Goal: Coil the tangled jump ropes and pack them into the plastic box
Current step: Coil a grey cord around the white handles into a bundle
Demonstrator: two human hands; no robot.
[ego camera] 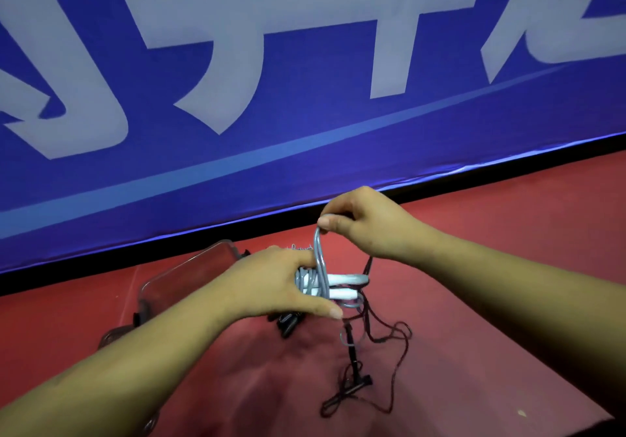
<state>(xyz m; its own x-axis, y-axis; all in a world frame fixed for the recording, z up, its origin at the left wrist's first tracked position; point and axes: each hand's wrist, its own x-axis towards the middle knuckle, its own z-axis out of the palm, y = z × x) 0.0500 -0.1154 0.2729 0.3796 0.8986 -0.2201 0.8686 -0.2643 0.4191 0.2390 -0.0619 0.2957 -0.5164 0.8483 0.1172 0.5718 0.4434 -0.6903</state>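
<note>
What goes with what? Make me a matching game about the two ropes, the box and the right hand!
1 grey rope
2 dark rope
3 plastic box
4 right hand

a lies loose on the red floor
b pinches a loop from above
c bundled in the left hand
d sits on the floor beyond the left hand

Pairs: 1-c, 2-a, 3-d, 4-b

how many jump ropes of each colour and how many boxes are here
grey jump rope with white handles: 1
dark thin-cord jump rope with black handles: 1 (tangled, so not certain)
clear plastic box: 1
total: 3
</note>
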